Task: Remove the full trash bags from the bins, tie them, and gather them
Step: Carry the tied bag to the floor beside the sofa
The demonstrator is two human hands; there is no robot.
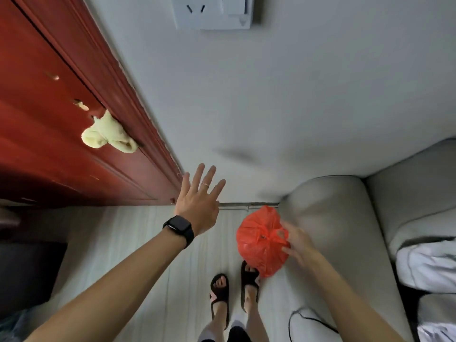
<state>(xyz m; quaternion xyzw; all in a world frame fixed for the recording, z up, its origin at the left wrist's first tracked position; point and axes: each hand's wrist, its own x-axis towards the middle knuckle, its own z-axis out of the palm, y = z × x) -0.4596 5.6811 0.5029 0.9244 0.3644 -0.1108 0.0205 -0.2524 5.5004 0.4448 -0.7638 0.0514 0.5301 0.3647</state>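
Pale floor [118, 243], red door [49, 156], left grip [197, 206] apart, right grip [299, 243] clamped on red trash bag [259, 245]

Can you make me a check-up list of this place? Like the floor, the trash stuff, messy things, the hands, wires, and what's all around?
Surface: pale plank floor; the person stands on it in dark slippers.
Job's things: red trash bag, top knotted, beside the sofa arm; no bin seen.
Clutter: yellow cloth hanging on the door; white fabric on the sofa.
Hands: left hand open with fingers spread, holding nothing; right hand grips the bag's top.
Cables: black cable looped by the sofa, lower right.
Surroundings: red door, grey wall with a wall socket, grey sofa.
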